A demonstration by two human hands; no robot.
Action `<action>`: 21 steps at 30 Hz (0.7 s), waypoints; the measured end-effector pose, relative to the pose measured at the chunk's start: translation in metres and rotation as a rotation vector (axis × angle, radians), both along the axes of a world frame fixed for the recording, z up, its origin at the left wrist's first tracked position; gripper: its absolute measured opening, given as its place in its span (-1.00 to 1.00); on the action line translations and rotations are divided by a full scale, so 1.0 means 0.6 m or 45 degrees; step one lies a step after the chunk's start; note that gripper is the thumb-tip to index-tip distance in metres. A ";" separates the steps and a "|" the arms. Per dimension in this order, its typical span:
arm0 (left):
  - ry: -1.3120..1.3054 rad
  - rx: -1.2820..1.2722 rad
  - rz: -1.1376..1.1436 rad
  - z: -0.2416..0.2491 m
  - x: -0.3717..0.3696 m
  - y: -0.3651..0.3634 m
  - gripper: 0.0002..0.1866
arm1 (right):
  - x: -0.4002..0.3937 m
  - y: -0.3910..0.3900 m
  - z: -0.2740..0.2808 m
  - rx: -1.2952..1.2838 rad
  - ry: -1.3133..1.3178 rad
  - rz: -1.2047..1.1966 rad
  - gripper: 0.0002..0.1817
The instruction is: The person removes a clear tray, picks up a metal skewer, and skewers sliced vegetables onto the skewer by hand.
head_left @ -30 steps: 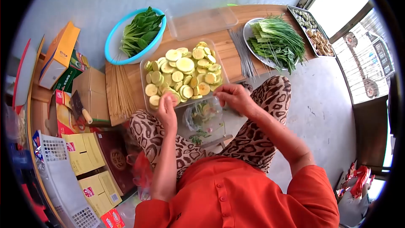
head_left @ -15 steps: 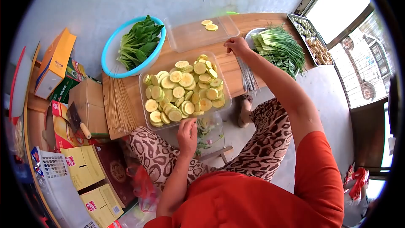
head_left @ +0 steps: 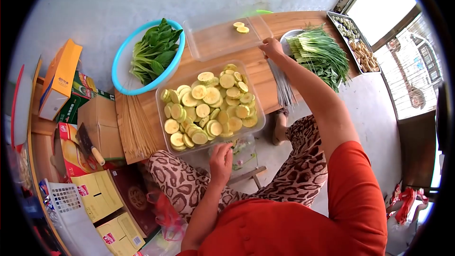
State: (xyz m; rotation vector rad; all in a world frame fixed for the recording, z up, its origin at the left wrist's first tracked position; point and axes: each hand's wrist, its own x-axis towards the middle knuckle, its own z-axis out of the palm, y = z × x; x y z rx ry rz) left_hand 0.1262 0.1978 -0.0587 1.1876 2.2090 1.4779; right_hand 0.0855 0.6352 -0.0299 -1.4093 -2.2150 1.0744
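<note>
A clear plastic tub [head_left: 262,124] full of round zucchini slices [head_left: 212,96] sits on the wooden table. Just below its near edge is my left hand [head_left: 221,165], fingers curled together; anything inside them is hidden. My right hand [head_left: 273,50] reaches to the far side, its fingers pinched at the upper ends of a bundle of metal skewers [head_left: 283,83]. How many skewers the fingers grip cannot be seen. Close by that hand lies a second clear plastic container [head_left: 208,47], with a few zucchini slices [head_left: 242,29] at its right.
Leafy greens [head_left: 156,50] fill a blue-rimmed basin [head_left: 118,64] at left, above bamboo skewers [head_left: 135,125]. Chives [head_left: 317,54] and a metal tray [head_left: 362,68] of small food pieces stand at right. A cleaver [head_left: 90,144] rests beside cardboard boxes [head_left: 99,118].
The view has shifted slightly. My left hand has moved a little right and down, staying below the tub. My right hand stays at the skewer ends, its fingers slightly changed.
</note>
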 end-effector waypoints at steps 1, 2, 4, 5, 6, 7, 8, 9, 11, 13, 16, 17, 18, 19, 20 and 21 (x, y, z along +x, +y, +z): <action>-0.016 0.014 0.000 0.001 0.001 0.001 -0.82 | 0.015 -0.006 0.004 0.035 0.034 0.043 -0.62; -0.034 0.026 -0.002 0.002 0.003 0.001 -0.82 | 0.031 -0.014 0.010 0.066 0.067 0.085 -0.67; -0.093 0.015 -0.023 0.006 0.005 0.000 -0.82 | 0.067 -0.027 0.025 0.034 -0.011 0.176 -0.72; -0.147 0.002 -0.040 0.008 0.006 0.000 -0.83 | 0.087 -0.036 0.031 0.001 -0.083 0.270 -0.76; -0.156 -0.004 -0.052 0.008 0.007 -0.003 -0.83 | 0.107 -0.050 0.032 -0.006 -0.091 0.258 -0.76; -0.139 0.001 -0.060 0.005 0.007 -0.005 -0.83 | 0.123 -0.065 0.033 0.148 -0.284 0.364 -0.78; -0.119 0.010 -0.069 0.001 0.005 -0.005 -0.83 | 0.140 -0.078 0.033 0.304 -0.475 0.470 -0.80; -0.077 0.017 -0.060 -0.002 0.005 -0.005 -0.84 | 0.155 -0.097 0.018 0.534 -0.609 0.496 -0.77; -0.089 0.015 -0.067 -0.005 0.004 -0.002 -0.84 | 0.176 -0.116 -0.025 0.580 -0.709 0.486 -0.76; -0.038 0.019 -0.067 -0.010 0.010 -0.011 -0.84 | 0.194 -0.126 -0.054 0.544 -0.860 0.466 -0.72; -0.022 0.001 -0.114 -0.011 0.013 -0.017 -0.84 | 0.196 -0.126 -0.069 0.541 -0.893 0.420 -0.74; -0.019 -0.002 -0.113 -0.008 0.013 -0.018 -0.84 | 0.195 -0.127 -0.067 0.538 -0.889 0.421 -0.74; -0.030 -0.015 -0.125 -0.005 0.013 -0.018 -0.84 | 0.194 -0.126 -0.067 0.533 -0.873 0.391 -0.75; -0.042 -0.029 -0.139 -0.003 0.014 -0.019 -0.84 | 0.195 -0.127 -0.066 0.526 -0.858 0.359 -0.76; -0.042 -0.035 -0.141 -0.005 0.014 -0.019 -0.84 | 0.194 -0.129 -0.062 0.518 -0.858 0.359 -0.76; -0.018 -0.031 -0.142 -0.009 0.013 -0.019 -0.84 | 0.191 -0.130 -0.057 0.489 -0.885 0.336 -0.77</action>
